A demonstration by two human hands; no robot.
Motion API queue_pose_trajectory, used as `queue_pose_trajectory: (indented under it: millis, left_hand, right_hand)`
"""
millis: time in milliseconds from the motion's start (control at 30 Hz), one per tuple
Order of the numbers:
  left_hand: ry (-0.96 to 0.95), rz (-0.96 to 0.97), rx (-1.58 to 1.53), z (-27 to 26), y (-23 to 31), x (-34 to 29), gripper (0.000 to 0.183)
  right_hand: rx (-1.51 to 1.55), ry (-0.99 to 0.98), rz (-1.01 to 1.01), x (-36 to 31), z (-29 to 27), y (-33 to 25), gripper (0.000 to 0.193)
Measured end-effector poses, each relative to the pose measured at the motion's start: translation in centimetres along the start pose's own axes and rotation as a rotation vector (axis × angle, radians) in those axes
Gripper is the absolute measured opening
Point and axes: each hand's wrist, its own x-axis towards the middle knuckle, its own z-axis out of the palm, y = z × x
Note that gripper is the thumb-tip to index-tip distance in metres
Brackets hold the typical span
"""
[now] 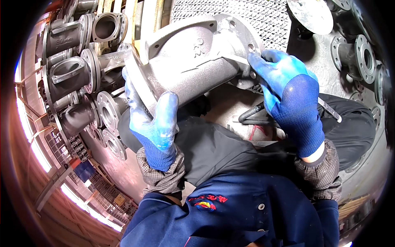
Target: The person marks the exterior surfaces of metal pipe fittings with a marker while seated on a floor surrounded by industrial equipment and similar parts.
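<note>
While the left hand point(154, 126) was clamped on the flange point(140, 78) at the left end of a grey metal casting point(185, 82), thumb on the near side and fingers on the other, the casting lay slantwise across the upper middle of the frame, its bolt-holed end toward the upper right. Right of centre, the right hand point(290, 88) was closed around a slim pale tool point(330, 110), whose flat end reached the casting's body beside that holed end; its other end stuck out to the right. Both hands wore blue gloves. Below the casting, a black hose point(252, 112) curved near dark trousers point(214, 144). Flanged castings point(68, 39) crowded the upper left, a patterned metal sheet point(269, 26) showed at upper centre, and a pale disc point(313, 15) lay at upper right.
</note>
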Motion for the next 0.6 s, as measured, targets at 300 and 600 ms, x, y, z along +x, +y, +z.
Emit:
queue_pose_trajectory:
  millis: [300,600]
  left_hand:
    - [0.019,-0.031,0.004,0.07,0.13,-0.08,0.076]
    - [0.011,0.05,0.079,-0.02,-0.07,-0.05,0.076]
  right_hand:
    - [-0.008,-0.016,0.0,0.05,0.07,0.08,0.033]
    - [-0.039,-0.051,0.014,0.04,-0.09,0.03,0.033]
